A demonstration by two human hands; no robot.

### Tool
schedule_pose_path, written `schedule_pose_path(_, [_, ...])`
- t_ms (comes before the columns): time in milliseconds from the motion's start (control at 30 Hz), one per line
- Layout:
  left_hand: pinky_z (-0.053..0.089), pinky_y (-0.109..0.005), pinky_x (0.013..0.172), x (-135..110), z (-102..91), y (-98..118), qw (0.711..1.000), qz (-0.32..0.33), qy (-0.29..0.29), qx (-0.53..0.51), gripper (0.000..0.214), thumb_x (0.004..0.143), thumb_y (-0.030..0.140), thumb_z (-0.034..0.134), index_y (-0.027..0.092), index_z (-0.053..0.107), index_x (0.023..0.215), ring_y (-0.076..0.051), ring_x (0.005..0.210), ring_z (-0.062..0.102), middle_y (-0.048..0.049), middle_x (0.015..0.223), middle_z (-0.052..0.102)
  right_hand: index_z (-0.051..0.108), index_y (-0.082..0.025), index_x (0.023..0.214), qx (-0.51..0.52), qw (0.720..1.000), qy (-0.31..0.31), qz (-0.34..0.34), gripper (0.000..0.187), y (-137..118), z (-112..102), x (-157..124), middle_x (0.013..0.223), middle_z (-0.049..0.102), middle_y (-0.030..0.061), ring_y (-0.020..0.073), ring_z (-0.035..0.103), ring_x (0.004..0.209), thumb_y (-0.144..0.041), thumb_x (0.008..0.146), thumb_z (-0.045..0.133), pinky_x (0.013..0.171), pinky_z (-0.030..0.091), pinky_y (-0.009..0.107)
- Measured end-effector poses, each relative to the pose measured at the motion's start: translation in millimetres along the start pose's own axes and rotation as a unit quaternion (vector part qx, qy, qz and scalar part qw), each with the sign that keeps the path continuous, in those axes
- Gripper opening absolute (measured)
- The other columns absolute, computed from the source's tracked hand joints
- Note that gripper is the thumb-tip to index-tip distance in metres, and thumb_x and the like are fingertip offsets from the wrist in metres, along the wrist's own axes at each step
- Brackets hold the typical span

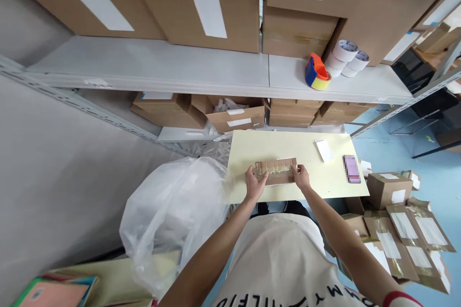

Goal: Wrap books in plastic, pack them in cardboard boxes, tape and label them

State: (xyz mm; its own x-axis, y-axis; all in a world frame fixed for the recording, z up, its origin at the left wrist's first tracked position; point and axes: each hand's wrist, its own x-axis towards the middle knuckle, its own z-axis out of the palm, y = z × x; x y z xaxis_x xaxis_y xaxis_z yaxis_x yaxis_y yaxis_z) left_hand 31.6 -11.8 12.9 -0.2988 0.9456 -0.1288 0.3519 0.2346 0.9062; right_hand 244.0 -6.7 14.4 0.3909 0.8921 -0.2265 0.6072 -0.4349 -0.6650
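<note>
A small flat cardboard box (275, 171) with clear tape on it lies on a pale yellow table (273, 146). My left hand (255, 185) grips its left end, fingers curled round the edge. My right hand (301, 177) holds its right end the same way. Both forearms reach forward from my body over the table's near edge.
A white label (324, 150) and a purple item (351, 168) lie on the table to the right. A big clear plastic bag (173, 211) sits on the left. Taped small boxes (399, 235) pile on the floor, right. A tape dispenser (317, 72) and tape rolls (347, 57) rest on the shelf (201, 69).
</note>
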Motion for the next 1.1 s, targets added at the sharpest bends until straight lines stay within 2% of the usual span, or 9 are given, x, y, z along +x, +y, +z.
schedule_pose_path(167, [0.035,-0.055,0.109,-3.2,12.6,50.0,0.983,0.16,-0.009,0.086,0.067,0.079,0.038,0.065,0.019,0.036,0.136,-0.033,0.13,0.042,-0.0174,0.134,0.045,0.063,-0.019,0.103,0.029,0.997,-0.041,-0.052,0.044,10.9,-4.5,0.0,0.096,0.07,0.0098,0.0213,0.067,0.082,-0.049,0.094,0.033,0.07,0.054,0.032])
schedule_pose_path(300, [0.036,-0.053,0.109,-0.8,47.6,92.0,0.961,0.251,-0.06,0.096,0.059,0.083,0.033,0.063,0.02,0.039,0.135,-0.032,0.134,0.039,-0.018,0.136,0.044,0.063,-0.019,0.111,0.004,0.996,-0.032,-0.082,0.031,45.4,-42.1,25.6,0.116,0.066,0.0139,0.0277,0.064,0.104,-0.033,0.09,0.044,0.088,0.053,0.041])
schedule_pose_path(367, [0.038,-0.052,0.108,1.8,73.0,108.8,0.952,0.261,-0.124,0.099,0.051,0.083,0.031,0.062,0.019,0.046,0.129,-0.031,0.131,0.044,-0.0167,0.133,0.048,0.06,-0.017,0.12,-0.016,0.996,-0.023,-0.081,0.038,68.8,-67.1,50.2,0.127,0.061,0.0168,0.0318,0.056,0.121,-0.021,0.086,0.044,0.102,0.045,0.049])
schedule_pose_path(500, [0.052,-0.042,0.093,8.1,133.9,131.0,0.918,0.173,-0.342,0.107,0.033,0.083,0.029,0.061,0.02,0.057,0.115,-0.023,0.108,0.062,-0.0101,0.115,0.064,0.049,-0.012,0.137,-0.084,0.992,-0.048,-0.085,0.057,113.3,-105.5,105.4,0.147,0.046,0.0194,0.0342,0.034,0.141,-0.006,0.081,0.04,0.114,0.028,0.058])
schedule_pose_path(600, [0.055,-0.037,0.085,11.0,178.4,135.9,0.898,0.064,-0.413,0.139,0.031,0.08,0.029,0.066,0.018,0.062,0.109,-0.022,0.098,0.066,-0.0097,0.11,0.068,0.042,-0.015,0.144,-0.235,0.95,-0.132,-0.16,0.062,137.8,-118.9,133.1,0.152,0.041,0.0155,0.0312,0.032,0.143,-0.002,0.083,0.035,0.115,0.026,0.058])
schedule_pose_path(667, [0.054,-0.036,0.085,11.6,201.3,134.0,0.893,0.01,-0.423,0.149,0.031,0.077,0.029,0.069,0.017,0.064,0.106,-0.022,0.096,0.067,-0.01,0.108,0.069,0.042,-0.017,0.144,-0.293,0.917,-0.165,-0.214,0.062,148.5,-124.4,141.4,0.151,0.044,0.0141,0.03,0.037,0.14,-0.002,0.085,0.034,0.115,0.027,0.056])
schedule_pose_path(767, [0.054,-0.035,0.085,11.9,222.2,127.0,0.894,-0.059,-0.422,0.138,0.031,0.075,0.03,0.072,0.018,0.066,0.103,-0.021,0.093,0.067,-0.0089,0.103,0.07,0.049,-0.014,0.139,-0.298,0.898,-0.174,-0.271,0.056,156.0,-133.8,146.1,0.144,0.051,0.0166,0.0303,0.044,0.133,-0.002,0.086,0.036,0.113,0.029,0.053])
schedule_pose_path(1000, [0.054,-0.03,0.077,15.1,240.5,113.1,0.898,-0.181,-0.386,0.107,0.032,0.071,0.03,0.076,0.016,0.068,0.099,-0.019,0.084,0.067,-0.0087,0.096,0.071,0.069,-0.015,0.102,-0.275,0.875,-0.26,-0.3,0.038,149.9,-160.1,167.2,0.099,0.073,0.0149,0.0245,0.064,0.093,0.002,0.084,0.04,0.093,0.04,0.039])
schedule_pose_path(1100, [0.053,-0.03,0.077,16.5,248.4,112.9,0.899,-0.201,-0.377,0.099,0.033,0.071,0.029,0.077,0.015,0.068,0.1,-0.018,0.084,0.067,-0.0094,0.096,0.071,0.071,-0.017,0.09,-0.238,0.891,-0.259,-0.287,0.029,145.7,-167.9,177.0,0.083,0.075,0.0116,0.0213,0.065,0.076,-0.004,0.087,0.045,0.08,0.041,0.033])
